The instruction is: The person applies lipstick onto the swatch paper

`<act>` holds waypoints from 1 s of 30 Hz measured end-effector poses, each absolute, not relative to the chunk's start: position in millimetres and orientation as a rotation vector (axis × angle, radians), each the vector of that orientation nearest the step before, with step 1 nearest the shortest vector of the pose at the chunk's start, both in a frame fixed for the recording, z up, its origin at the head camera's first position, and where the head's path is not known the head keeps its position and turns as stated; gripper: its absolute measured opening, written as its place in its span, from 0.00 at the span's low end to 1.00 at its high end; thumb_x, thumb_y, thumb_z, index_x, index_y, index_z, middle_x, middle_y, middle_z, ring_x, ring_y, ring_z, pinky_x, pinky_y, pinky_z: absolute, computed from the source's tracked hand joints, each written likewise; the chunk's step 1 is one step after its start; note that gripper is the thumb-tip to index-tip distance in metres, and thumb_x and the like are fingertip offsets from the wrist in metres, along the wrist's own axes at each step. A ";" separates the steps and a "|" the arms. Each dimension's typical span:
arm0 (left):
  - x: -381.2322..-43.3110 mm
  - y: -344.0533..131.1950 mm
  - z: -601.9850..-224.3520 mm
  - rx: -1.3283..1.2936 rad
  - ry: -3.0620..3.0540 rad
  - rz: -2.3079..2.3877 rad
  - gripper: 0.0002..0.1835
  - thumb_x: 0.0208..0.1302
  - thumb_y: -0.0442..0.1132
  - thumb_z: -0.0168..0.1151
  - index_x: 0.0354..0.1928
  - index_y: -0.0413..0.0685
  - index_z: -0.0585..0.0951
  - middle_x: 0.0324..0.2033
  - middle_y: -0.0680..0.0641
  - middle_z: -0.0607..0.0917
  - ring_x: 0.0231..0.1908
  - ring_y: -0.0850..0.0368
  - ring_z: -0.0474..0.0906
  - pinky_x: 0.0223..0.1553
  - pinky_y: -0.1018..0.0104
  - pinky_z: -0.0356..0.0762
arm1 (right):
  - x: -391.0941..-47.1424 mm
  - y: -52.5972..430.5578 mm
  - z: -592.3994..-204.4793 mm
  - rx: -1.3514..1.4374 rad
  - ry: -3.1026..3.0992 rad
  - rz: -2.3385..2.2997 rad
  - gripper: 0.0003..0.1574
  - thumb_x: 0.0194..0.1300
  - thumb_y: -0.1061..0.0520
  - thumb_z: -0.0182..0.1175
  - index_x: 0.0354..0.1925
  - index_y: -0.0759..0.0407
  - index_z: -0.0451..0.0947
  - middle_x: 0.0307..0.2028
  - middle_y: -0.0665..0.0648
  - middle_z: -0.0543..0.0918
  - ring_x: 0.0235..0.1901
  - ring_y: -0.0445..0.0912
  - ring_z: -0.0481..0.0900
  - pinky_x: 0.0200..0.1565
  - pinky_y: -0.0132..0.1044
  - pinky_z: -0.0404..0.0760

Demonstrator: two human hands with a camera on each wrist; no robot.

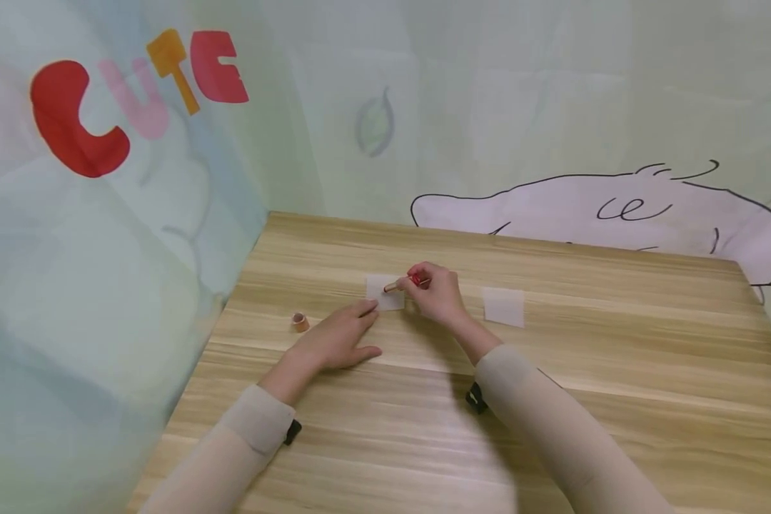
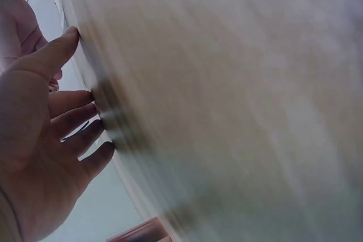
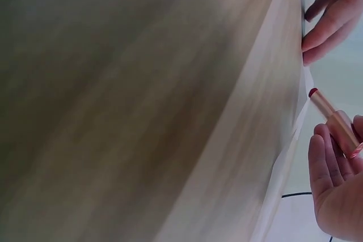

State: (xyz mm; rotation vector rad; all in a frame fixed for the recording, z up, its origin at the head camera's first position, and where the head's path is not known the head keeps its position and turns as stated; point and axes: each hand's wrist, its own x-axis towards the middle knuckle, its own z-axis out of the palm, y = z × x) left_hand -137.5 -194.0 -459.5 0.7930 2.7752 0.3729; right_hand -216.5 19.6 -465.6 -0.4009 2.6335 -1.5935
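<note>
My right hand (image 1: pixel 438 293) pinches a lipstick (image 3: pixel 342 131) with a rose-gold tube. Its dark red tip points left and down, over a small white square of paper (image 1: pixel 393 301); whether it touches the paper I cannot tell. Flat on the table, my left hand (image 1: pixel 339 338) keeps its fingers straight, with fingertips on the paper's lower left corner and the thumb spread out. Left of that hand, the lipstick cap (image 1: pixel 300 323) stands with its open end up. The left wrist view also shows part of this cap (image 2: pixel 142 232) at the bottom.
A second white paper square (image 1: pixel 504 307) lies to the right of my right hand. Both rest on a wood-grain table (image 1: pixel 385 428). Printed cloth walls (image 1: pixel 334 143) rise along its left and back edges.
</note>
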 end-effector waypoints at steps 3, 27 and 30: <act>-137.7 -193.0 -459.4 0.800 2.773 0.386 0.41 0.69 0.54 0.65 0.71 0.30 0.67 0.74 0.36 0.63 0.73 0.40 0.60 0.74 0.50 0.58 | -218.3 17.3 -467.0 -0.441 2.671 -1.568 0.11 0.66 0.56 0.70 0.39 0.64 0.83 0.34 0.59 0.88 0.34 0.49 0.85 0.37 0.37 0.85; -137.4 -192.7 -460.8 0.765 2.758 0.408 0.40 0.69 0.54 0.65 0.71 0.31 0.67 0.75 0.36 0.61 0.74 0.40 0.58 0.74 0.50 0.58 | -219.8 13.6 -466.6 -0.615 2.795 -1.347 0.10 0.65 0.56 0.71 0.34 0.64 0.85 0.28 0.56 0.88 0.27 0.43 0.83 0.30 0.32 0.80; -137.4 -193.0 -459.6 0.761 2.756 0.426 0.40 0.69 0.54 0.65 0.71 0.31 0.67 0.75 0.36 0.61 0.74 0.40 0.59 0.74 0.49 0.58 | -218.9 14.9 -465.8 -0.646 2.785 -1.334 0.10 0.64 0.56 0.71 0.33 0.63 0.85 0.28 0.56 0.88 0.27 0.43 0.84 0.29 0.33 0.80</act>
